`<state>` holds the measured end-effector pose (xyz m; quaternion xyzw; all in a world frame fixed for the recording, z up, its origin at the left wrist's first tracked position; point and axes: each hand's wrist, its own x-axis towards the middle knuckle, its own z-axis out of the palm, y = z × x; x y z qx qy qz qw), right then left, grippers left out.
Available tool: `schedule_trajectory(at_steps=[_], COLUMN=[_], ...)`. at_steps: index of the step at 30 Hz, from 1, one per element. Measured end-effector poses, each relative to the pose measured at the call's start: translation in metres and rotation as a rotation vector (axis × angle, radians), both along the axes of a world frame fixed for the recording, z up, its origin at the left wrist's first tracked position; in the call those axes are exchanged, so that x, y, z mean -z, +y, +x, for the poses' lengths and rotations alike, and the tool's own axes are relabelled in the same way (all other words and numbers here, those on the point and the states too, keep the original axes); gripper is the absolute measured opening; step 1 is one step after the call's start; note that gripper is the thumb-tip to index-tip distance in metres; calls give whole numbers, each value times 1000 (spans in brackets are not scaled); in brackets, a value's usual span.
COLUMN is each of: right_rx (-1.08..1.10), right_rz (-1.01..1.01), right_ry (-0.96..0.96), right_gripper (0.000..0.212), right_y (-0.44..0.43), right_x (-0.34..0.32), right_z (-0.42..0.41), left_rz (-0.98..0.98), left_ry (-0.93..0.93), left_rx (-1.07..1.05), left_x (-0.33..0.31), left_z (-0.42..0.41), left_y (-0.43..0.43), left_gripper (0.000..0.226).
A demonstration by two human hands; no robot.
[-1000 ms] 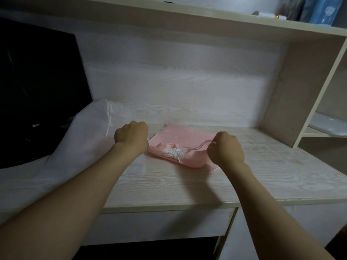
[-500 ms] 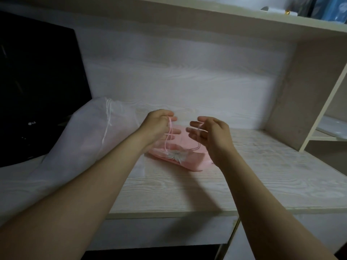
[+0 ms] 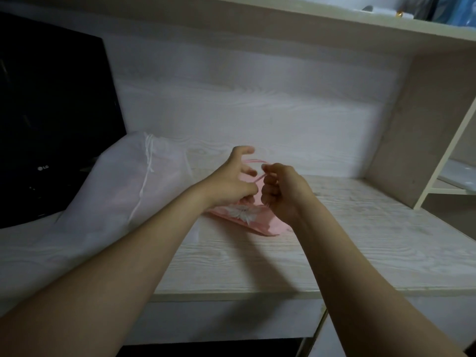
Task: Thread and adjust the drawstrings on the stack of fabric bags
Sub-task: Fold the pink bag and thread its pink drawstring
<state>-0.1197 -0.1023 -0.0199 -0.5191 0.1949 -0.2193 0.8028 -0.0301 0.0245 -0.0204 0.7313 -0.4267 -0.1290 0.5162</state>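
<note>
While hovering above the flat pink fabric bag [image 3: 260, 224] | left hand [image 3: 231, 182] hooks, right hand [image 3: 282, 193] pinches thin pink drawstring [image 3: 258, 178] | risk: uneven tug could unthread it

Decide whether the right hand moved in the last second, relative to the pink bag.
Yes. The right hand rose from the right edge of the pink bag and moved left over its middle, near the left hand.
</note>
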Motion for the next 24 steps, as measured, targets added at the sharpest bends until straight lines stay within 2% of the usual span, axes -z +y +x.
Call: schedule_trajectory(at_steps=[3, 5, 7, 10, 12, 14, 17, 21, 24], right_rx=[125, 217, 279, 301, 360, 422, 414, 348, 309], right_rz=[179, 166, 2, -343, -494, -565, -405, -237, -78], right_ry=[-100, -103, 15, 292, 352, 350, 216, -1, -94], right_gripper=[14, 15, 17, 18, 19, 26, 34, 34, 43], right_y=[-9, -13, -16, -17, -21, -24, -20, -6, -4], right_x=[-2, -5, -9, -7, -4, -3, -8, -20, -24], right_z=[-1, -5, -10, -13, -11, -7, -2, -7, -9], left_rz=[40, 64, 61, 37, 37, 64, 93, 107, 202], left_ry=[-43, -36, 1, 90, 121, 87, 31, -18, -16], left_rx=[-133, -117, -101, -168, -201, -240, -240, -112, 15], left_x=[16, 21, 22, 22, 21, 21, 19, 17, 13], left_z=[11, 14, 12, 10, 9, 8, 4, -1, -4], left_y=[0, 1, 0, -4, -9, -13, -16, -18, -16], left_gripper=[47, 22, 10, 13, 13, 11, 11, 8, 12])
